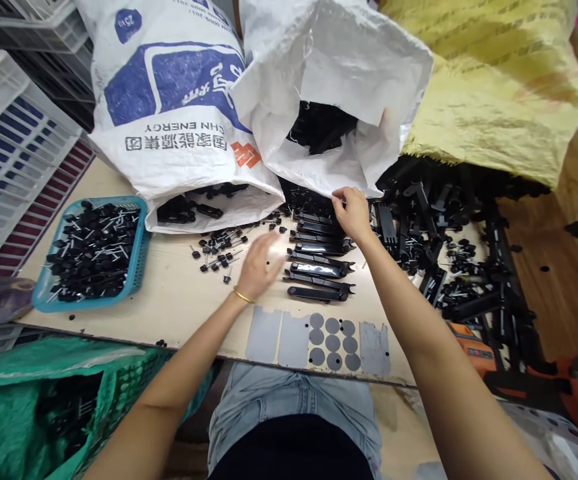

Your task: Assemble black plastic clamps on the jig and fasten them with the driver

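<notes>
My right hand (353,212) is at the lower lip of the middle white sack (279,133), its fingers drawn together on the sack's edge. Inside that sack lie black parts (321,125). My left hand (261,263), with a yellow bangle at the wrist, is blurred by motion; its fingers are apart and nothing shows in them. It hovers between a loose pile of black-headed screws (219,250) and a row of long black plastic parts (319,270). Those parts lie side by side on the table (189,307), each with a forked right end.
A blue basket (141,257) full of black-headed screws stands left. A printed white sack (179,127) and a yellow sack (499,100) spill black parts. Grey patches and discs (333,343) mark the front edge. An orange power tool (473,347) lies right, a green sack (9,413) lower left.
</notes>
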A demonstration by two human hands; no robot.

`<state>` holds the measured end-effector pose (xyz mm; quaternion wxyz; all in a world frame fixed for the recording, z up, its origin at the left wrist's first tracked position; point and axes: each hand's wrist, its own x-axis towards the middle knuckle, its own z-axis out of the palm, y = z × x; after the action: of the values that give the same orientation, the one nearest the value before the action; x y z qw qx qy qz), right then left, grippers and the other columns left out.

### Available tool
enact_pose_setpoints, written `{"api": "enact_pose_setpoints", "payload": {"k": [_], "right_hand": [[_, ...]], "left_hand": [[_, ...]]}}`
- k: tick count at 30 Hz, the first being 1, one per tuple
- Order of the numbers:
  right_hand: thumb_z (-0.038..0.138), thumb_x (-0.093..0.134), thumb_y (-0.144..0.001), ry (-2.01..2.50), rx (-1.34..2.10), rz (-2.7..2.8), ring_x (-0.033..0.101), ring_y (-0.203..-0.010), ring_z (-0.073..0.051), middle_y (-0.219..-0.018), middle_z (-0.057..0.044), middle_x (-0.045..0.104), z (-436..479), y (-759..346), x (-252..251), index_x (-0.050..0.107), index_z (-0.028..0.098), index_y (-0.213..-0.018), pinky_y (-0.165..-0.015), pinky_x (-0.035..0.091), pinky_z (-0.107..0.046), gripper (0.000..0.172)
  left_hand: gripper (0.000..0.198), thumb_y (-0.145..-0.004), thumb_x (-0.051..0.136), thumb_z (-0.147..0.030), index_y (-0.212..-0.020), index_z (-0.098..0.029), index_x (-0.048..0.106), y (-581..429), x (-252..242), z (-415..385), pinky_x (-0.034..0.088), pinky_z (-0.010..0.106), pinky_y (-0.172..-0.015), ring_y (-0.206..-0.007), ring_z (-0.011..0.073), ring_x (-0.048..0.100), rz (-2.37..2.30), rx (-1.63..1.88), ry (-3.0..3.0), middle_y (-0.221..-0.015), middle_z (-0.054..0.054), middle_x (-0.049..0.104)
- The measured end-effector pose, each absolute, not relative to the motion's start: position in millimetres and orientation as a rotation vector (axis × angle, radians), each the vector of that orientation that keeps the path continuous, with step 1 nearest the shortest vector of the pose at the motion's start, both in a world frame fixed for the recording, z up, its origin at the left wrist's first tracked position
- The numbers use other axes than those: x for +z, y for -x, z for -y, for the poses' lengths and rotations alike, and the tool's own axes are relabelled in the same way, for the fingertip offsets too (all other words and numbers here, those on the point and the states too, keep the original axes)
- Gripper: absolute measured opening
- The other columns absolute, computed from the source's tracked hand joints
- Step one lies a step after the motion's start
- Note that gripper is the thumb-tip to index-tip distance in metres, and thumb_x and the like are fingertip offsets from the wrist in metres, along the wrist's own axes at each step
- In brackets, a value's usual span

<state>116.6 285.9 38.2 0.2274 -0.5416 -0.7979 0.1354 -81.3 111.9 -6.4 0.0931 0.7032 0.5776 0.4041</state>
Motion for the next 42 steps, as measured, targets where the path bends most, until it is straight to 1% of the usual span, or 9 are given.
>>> {"api": "enact_pose_setpoints", "payload": {"k": [6, 12, 22, 26, 28, 30, 33, 36, 42], "right_hand": [[0.027, 0.042, -0.087, 1.643, 0.185, 2.172, 0.050, -0.102, -0.031, -0.103, -0.016, 0.061, -292, -139, 44, 0.063, 0.015, -0.098, -0.090, 0.039, -0.045, 0.026], [0.029, 0.047, -0.083, 2.146, -0.030, 1.972, 0.045, -0.107, -0.036, -0.109, -0.025, 0.057, -273, -212, 9, 0.058, 0.007, -0.105, -0.087, 0.037, -0.055, 0.033], [0.035, 0.054, -0.081, 1.936, 0.327, 1.652, 0.055, -0.101, -0.028, -0.106, -0.015, 0.066, -249, -238, 30, 0.062, 0.012, -0.111, -0.093, 0.042, -0.048, 0.038], [0.046, 0.058, -0.083, 1.545, 0.868, 1.609, 0.061, -0.099, -0.023, -0.109, -0.011, 0.065, -163, -255, 51, 0.059, 0.018, -0.120, -0.086, 0.050, -0.039, 0.047], [0.046, 0.062, -0.081, 1.463, 1.126, 1.693, 0.061, -0.101, -0.023, -0.112, -0.009, 0.064, -113, -263, 54, 0.058, 0.023, -0.123, -0.085, 0.051, -0.038, 0.048], [0.044, 0.063, -0.082, 1.438, 1.252, 1.855, 0.060, -0.102, -0.024, -0.113, -0.008, 0.064, -70, -265, 50, 0.058, 0.025, -0.123, -0.089, 0.050, -0.041, 0.046], [0.039, 0.058, -0.085, 1.475, 1.130, 2.193, 0.057, -0.103, -0.027, -0.110, -0.011, 0.062, -32, -254, 31, 0.059, 0.024, -0.122, -0.092, 0.046, -0.047, 0.039], [0.031, 0.054, -0.087, 1.531, 0.897, 2.433, 0.053, -0.105, -0.030, -0.112, -0.015, 0.058, -20, -235, 13, 0.056, 0.019, -0.126, -0.091, 0.046, -0.048, 0.041], [0.025, 0.055, -0.086, 1.467, 0.737, 2.748, 0.055, -0.100, -0.032, -0.111, -0.017, 0.059, -35, -221, 21, 0.054, 0.014, -0.128, -0.084, 0.047, -0.045, 0.044]], "left_hand": [[0.044, -0.086, 0.056, -0.031, -0.124, -0.009, 0.050, 215, -32, -174, 0.032, 0.051, -0.109, -0.128, 0.0325, 0.042, -2.333, 1.006, -1.757, -0.132, 0.020, 0.050], [0.032, -0.083, 0.056, -0.029, -0.104, -0.005, 0.059, 247, -52, -210, 0.021, 0.061, -0.111, -0.131, 0.0343, 0.036, -2.361, 0.820, -1.667, -0.125, 0.015, 0.057], [0.042, -0.080, 0.055, -0.057, -0.092, -0.018, 0.063, 271, -21, -180, 0.039, 0.051, -0.103, -0.109, 0.0268, 0.057, -2.018, 0.507, -1.998, -0.100, 0.006, 0.067], [0.046, -0.089, 0.045, -0.060, -0.089, -0.018, 0.064, 242, 8, -141, 0.034, 0.059, -0.102, -0.103, 0.0272, 0.058, -2.272, 0.686, -2.197, -0.090, 0.006, 0.067], [0.049, -0.086, 0.050, -0.062, -0.094, -0.016, 0.064, 208, 18, -104, 0.048, 0.045, -0.086, -0.087, 0.0231, 0.061, -2.183, 0.865, -2.210, -0.087, 0.006, 0.066], [0.045, -0.082, 0.058, -0.061, -0.092, -0.017, 0.064, 162, 19, -62, 0.050, 0.033, -0.071, -0.075, 0.0186, 0.061, -1.961, 0.945, -2.140, -0.083, 0.005, 0.065], [0.038, -0.085, 0.058, -0.055, -0.092, -0.019, 0.064, 89, 2, -7, 0.050, 0.028, -0.066, -0.072, 0.0159, 0.061, -1.635, 0.839, -1.995, -0.080, 0.003, 0.065], [0.036, -0.084, 0.060, -0.051, -0.096, -0.018, 0.065, 43, -24, 20, 0.050, 0.033, -0.075, -0.081, 0.0200, 0.062, -1.644, 0.792, -1.957, -0.085, 0.006, 0.065], [0.033, -0.090, 0.055, -0.037, -0.117, -0.019, 0.059, 51, -30, 24, 0.048, 0.037, -0.085, -0.094, 0.0213, 0.058, -1.492, 0.688, -1.980, -0.097, 0.007, 0.061]]}}
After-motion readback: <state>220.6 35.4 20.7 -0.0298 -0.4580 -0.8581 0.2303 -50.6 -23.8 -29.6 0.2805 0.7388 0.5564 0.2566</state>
